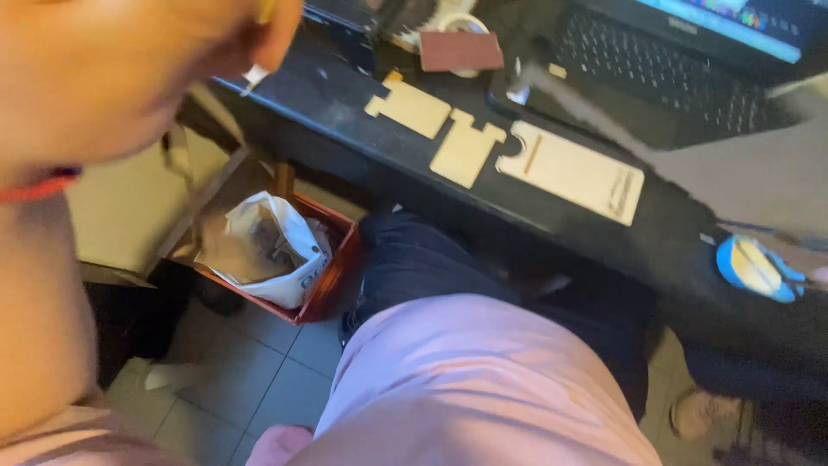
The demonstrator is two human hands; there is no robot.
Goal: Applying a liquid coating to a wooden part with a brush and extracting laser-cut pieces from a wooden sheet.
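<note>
My left hand is raised close to the camera at the top left, large and blurred, with a red band at the wrist; a sliver of something yellow shows at its fingertips, and the grip is unclear. Only a pink fingertip of my right hand shows at the right edge, beside a blue and yellow object on the black desk. Three flat light wooden cut-out pieces lie on the desk: a notched one, a T-shaped one and a long slotted panel.
An open laptop stands at the back right, with a blurred grey shape across it. A brown rectangular pad lies near a roll of tape. Under the desk, a red bin holds a white bag. My lap in pink cloth fills the foreground.
</note>
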